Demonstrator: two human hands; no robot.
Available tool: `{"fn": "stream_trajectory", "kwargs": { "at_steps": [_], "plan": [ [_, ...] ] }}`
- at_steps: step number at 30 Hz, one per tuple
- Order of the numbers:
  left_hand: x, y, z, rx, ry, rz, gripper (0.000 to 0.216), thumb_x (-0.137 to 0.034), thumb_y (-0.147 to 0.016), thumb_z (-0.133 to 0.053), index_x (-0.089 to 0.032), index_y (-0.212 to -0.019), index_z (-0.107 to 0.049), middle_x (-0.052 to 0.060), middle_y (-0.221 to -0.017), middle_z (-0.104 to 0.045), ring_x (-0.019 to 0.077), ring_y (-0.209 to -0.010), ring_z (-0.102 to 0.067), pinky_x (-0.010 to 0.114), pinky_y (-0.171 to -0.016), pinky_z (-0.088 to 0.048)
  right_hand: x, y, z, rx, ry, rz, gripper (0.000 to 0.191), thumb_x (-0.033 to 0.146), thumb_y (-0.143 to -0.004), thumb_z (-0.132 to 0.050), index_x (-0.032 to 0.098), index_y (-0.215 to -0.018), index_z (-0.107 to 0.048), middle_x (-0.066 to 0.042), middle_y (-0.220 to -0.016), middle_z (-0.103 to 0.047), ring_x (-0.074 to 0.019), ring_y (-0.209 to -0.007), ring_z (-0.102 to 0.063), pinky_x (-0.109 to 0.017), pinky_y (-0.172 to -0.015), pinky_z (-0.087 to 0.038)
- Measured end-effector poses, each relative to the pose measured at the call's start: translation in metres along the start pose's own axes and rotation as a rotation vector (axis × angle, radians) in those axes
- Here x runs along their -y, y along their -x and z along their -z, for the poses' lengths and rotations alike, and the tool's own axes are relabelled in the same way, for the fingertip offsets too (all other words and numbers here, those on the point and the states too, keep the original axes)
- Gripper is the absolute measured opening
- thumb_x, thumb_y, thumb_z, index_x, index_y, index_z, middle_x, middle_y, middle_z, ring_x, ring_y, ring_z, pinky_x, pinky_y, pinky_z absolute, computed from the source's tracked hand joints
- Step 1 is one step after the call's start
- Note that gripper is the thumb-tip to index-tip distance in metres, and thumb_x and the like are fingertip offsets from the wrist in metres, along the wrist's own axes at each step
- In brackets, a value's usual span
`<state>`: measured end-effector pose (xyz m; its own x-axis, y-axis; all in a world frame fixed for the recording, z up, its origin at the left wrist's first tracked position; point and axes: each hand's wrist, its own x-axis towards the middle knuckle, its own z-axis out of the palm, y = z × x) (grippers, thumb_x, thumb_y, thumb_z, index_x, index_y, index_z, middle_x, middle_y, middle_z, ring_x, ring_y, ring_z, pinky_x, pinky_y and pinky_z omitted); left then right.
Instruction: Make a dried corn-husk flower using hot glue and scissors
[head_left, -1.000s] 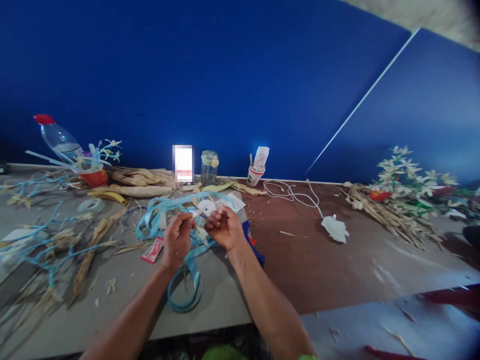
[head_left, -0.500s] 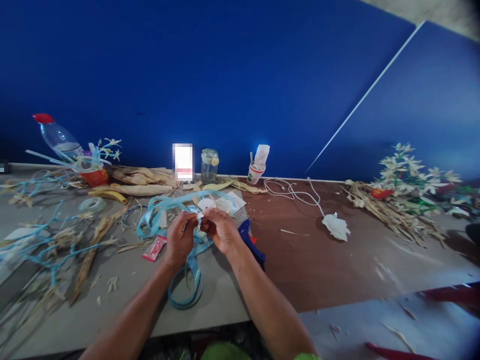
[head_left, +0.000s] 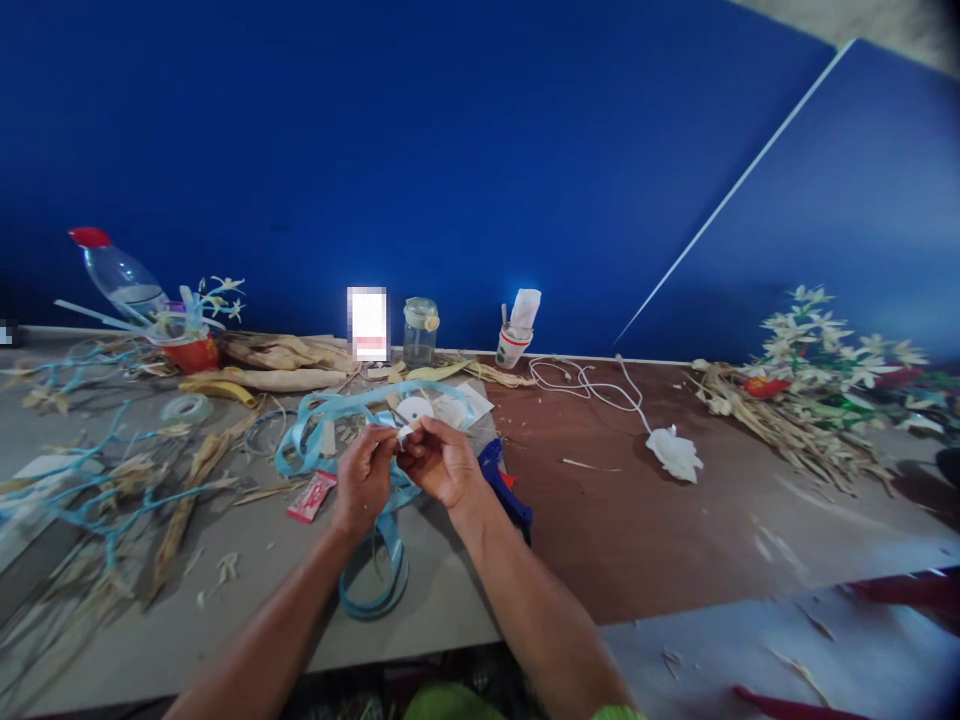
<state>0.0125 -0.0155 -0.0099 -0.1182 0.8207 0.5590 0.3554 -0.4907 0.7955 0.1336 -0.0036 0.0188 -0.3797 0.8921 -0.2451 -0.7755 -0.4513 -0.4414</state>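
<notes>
My left hand [head_left: 366, 478] and my right hand [head_left: 444, 466] meet over the table, fingertips pinched on a small white piece [head_left: 406, 432] between them. Its kind is too small to make out. Light blue ribbon [head_left: 295, 452] loops behind and below the hands, with one coil hanging toward the table's front edge. Just beyond the fingertips lies a white disc [head_left: 412, 408] with a dark centre. A red packet [head_left: 312, 497] rests left of my left wrist. Beside my right wrist is a dark blue tool [head_left: 504, 495] with an orange-red part, partly covered by the arm.
Dried husks [head_left: 285, 355], a lidded jar [head_left: 421, 335] and a cup [head_left: 514, 345] line the back. Blue-stemmed branches [head_left: 112, 515] and a tape roll [head_left: 186, 409] lie left. Rightward are a white cable [head_left: 585, 385], a white flower-like piece [head_left: 674, 453] and white artificial flowers [head_left: 817, 340].
The fingers have shifted slightly around the white piece, and my right fingertips have closed in on it. The rest of the table looks the same.
</notes>
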Motion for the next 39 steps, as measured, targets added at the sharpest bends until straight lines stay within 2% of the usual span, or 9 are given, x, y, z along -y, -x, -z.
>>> {"fn": "stream_trajectory", "kwargs": {
  "at_steps": [8, 12, 23, 27, 32, 39],
  "plan": [
    [0.0, -0.003, 0.002, -0.088, 0.05, 0.064, 0.015, -0.03, -0.085, -0.047, -0.019, -0.077, -0.055, -0.001, -0.064, -0.055, 0.0128, -0.064, -0.054, 0.025, -0.063, -0.045, 0.013, 0.001, 0.0, 0.003, -0.048, 0.139, 0.021, 0.025, -0.073, -0.059, 0.018, -0.058, -0.047, 0.005, -0.054, -0.043, -0.0072, -0.045, -0.032, -0.023, -0.048, -0.032],
    [-0.001, -0.004, 0.002, -0.08, 0.044, 0.095, 0.017, -0.031, -0.086, -0.046, -0.019, -0.078, -0.055, 0.0, -0.066, -0.055, 0.0136, -0.067, -0.055, 0.026, -0.063, -0.044, 0.007, 0.001, -0.001, -0.01, -0.045, 0.07, 0.027, 0.033, -0.076, -0.061, 0.017, -0.057, -0.05, 0.004, -0.053, -0.044, -0.0077, -0.045, -0.033, -0.022, -0.047, -0.031],
    [0.006, -0.001, 0.002, -0.071, 0.01, 0.098, 0.021, -0.031, -0.088, -0.041, -0.019, -0.074, -0.05, -0.001, -0.063, -0.051, 0.0116, -0.058, -0.048, 0.024, -0.058, -0.04, 0.001, 0.0, 0.003, 0.006, -0.053, 0.01, 0.028, 0.036, -0.078, -0.06, 0.015, -0.061, -0.057, 0.003, -0.053, -0.049, -0.0073, -0.045, -0.037, -0.022, -0.048, -0.034],
    [0.002, -0.002, 0.001, -0.046, 0.044, 0.12, 0.02, -0.031, -0.087, -0.043, -0.018, -0.074, -0.052, -0.001, -0.063, -0.053, 0.0119, -0.059, -0.049, 0.024, -0.059, -0.041, 0.0, -0.002, 0.005, 0.019, -0.043, -0.003, 0.028, 0.037, -0.08, -0.057, 0.014, -0.063, -0.058, 0.002, -0.054, -0.051, -0.0078, -0.045, -0.039, -0.022, -0.049, -0.034],
    [-0.006, -0.005, 0.002, -0.081, 0.078, 0.116, 0.017, -0.03, -0.084, -0.046, -0.018, -0.076, -0.055, -0.001, -0.065, -0.053, 0.0125, -0.062, -0.051, 0.025, -0.062, -0.042, 0.0, -0.002, 0.005, 0.031, -0.02, -0.021, 0.033, 0.037, -0.083, -0.052, 0.013, -0.062, -0.059, 0.001, -0.053, -0.051, -0.0074, -0.044, -0.04, -0.022, -0.049, -0.035],
    [-0.006, -0.006, 0.001, -0.088, 0.124, 0.202, 0.021, -0.032, -0.084, -0.046, -0.017, -0.091, -0.06, -0.001, -0.067, -0.055, 0.013, -0.063, -0.052, 0.025, -0.063, -0.043, -0.003, 0.0, 0.002, 0.041, 0.054, -0.011, 0.027, 0.037, -0.078, -0.06, 0.014, -0.065, -0.06, 0.001, -0.056, -0.053, -0.0071, -0.046, -0.04, -0.022, -0.049, -0.036]
  ]
}}
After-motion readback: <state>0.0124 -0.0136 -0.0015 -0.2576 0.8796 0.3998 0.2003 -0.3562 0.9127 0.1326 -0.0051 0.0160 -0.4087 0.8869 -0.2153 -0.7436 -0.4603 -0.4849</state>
